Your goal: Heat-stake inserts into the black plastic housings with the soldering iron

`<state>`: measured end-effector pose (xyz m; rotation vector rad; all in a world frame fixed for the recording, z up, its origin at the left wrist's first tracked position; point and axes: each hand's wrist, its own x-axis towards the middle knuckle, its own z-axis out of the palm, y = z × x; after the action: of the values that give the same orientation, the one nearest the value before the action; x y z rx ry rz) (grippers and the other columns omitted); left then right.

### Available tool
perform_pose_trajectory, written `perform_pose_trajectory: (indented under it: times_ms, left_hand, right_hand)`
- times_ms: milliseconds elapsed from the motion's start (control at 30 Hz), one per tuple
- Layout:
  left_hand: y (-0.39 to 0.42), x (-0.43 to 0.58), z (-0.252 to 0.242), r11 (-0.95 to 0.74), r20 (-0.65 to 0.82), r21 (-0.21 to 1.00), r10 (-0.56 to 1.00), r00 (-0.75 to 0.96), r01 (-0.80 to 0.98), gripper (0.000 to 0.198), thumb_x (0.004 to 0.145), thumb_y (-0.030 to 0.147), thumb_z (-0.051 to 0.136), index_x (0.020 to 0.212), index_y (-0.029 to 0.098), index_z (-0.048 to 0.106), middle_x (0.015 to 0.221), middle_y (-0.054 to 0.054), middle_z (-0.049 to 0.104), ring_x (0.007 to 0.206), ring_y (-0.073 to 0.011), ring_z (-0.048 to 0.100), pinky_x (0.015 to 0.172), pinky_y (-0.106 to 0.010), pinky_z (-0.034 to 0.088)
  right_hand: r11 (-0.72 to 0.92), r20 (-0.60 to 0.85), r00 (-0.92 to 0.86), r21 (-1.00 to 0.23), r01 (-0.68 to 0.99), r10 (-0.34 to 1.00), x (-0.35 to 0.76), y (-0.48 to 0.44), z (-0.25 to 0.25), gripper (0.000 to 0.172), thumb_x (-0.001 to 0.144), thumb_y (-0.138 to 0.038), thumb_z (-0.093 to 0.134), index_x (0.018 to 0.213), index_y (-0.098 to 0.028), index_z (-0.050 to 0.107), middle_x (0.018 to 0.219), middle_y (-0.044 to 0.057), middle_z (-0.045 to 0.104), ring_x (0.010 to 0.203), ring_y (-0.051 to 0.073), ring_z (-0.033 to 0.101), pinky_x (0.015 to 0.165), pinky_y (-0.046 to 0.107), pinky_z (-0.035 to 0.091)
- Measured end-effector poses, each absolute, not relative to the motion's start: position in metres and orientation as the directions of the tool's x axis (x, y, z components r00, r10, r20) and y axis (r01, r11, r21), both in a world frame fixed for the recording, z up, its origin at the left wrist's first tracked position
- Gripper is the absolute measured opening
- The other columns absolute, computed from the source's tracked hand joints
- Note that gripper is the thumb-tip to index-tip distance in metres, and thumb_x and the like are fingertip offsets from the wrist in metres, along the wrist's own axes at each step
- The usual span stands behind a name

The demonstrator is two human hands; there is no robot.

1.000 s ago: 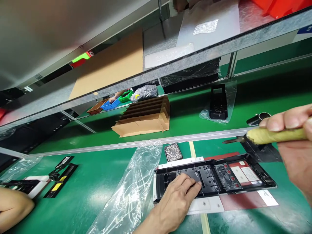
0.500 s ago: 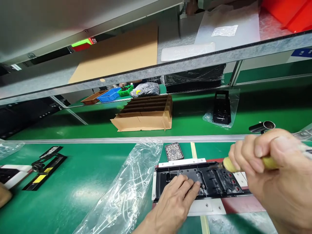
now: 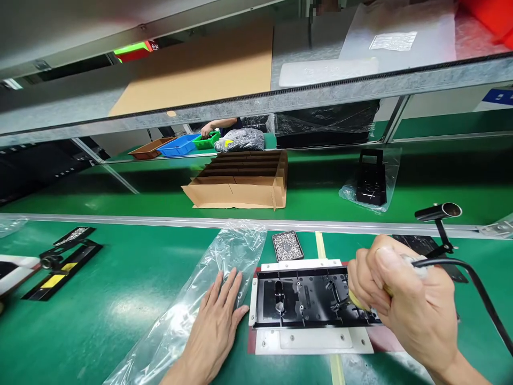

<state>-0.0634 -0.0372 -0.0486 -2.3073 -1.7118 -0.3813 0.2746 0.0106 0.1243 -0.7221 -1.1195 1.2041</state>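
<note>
My right hand (image 3: 404, 299) is closed around the yellow handle of a soldering iron (image 3: 357, 302), whose black cord trails off to the right. Its tip points down at a black plastic housing (image 3: 316, 299); whether it touches cannot be made out. The housing lies open side up in a white-edged fixture (image 3: 312, 342), its right end hidden behind my hand. Flat on a clear plastic bag (image 3: 192, 315) to the left of the fixture rests my left hand (image 3: 218, 315), fingers spread and holding nothing.
Behind the fixture lies a small square tin (image 3: 287, 246) of silvery bits. A tubular iron stand (image 3: 438, 212) is at the right. Farther back are a divided cardboard box (image 3: 236, 193) and a bagged black part (image 3: 371, 179). A co-worker's hand (image 3: 210, 128) reaches into a green bin (image 3: 206, 141).
My left hand has moved left off the housing onto the plastic bag. The right hand has shifted left and down with the soldering iron, now more upright.
</note>
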Motion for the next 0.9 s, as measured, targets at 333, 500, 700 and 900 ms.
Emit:
perform_pose_trajectory:
  times_ms: [333,500,700,900]
  left_hand:
    - [-0.019,-0.139,-0.038,-0.371,0.287,-0.247,0.855,0.433,0.895,0.061,0.122,0.051,0.029,0.179,0.031,0.029,0.179,-0.006,0.044,0.166,-0.0384,0.043,0.124,-0.059,0.055]
    - [-0.030,-0.105,0.003,-0.307,0.384,-0.153,0.858,0.343,0.939,0.058,0.120,0.052,0.036,0.172,0.027,0.045,0.179,-0.012,0.045,0.167,-0.0419,0.041,0.121,-0.066,0.056]
    - [-0.018,-0.026,0.053,-0.441,0.447,0.114,0.823,0.350,0.890,0.041,0.120,0.028,0.045,0.160,0.024,0.055,0.157,-0.010,0.068,0.147,-0.0307,0.064,0.116,-0.054,0.063]
    - [0.051,0.016,0.058,-0.477,0.244,0.424,0.879,0.410,0.770,0.026,0.111,0.013,0.063,0.134,0.020,0.074,0.124,-0.007,0.079,0.117,-0.0276,0.073,0.103,-0.046,0.065]
  right_hand:
    - [0.222,0.253,-0.066,-0.926,-0.306,0.965,0.273,0.014,0.118,0.059,0.111,-0.047,0.064,0.065,-0.023,0.037,0.053,-0.006,0.032,0.046,0.008,0.026,0.041,0.022,0.026]
    - [0.226,0.254,-0.068,-0.932,-0.284,0.965,0.271,0.014,0.116,0.059,0.111,-0.047,0.064,0.065,-0.023,0.036,0.053,-0.006,0.032,0.047,0.008,0.027,0.041,0.022,0.026]
    - [0.185,0.207,-0.054,-0.945,-0.271,0.977,0.275,0.013,0.107,0.058,0.111,-0.049,0.063,0.066,-0.023,0.038,0.055,-0.005,0.033,0.049,0.010,0.029,0.043,0.023,0.028]
    - [0.059,0.086,-0.085,-0.956,-0.286,0.993,0.282,0.011,0.089,0.060,0.107,-0.057,0.067,0.066,-0.024,0.038,0.058,-0.004,0.033,0.052,0.012,0.032,0.045,0.026,0.031]
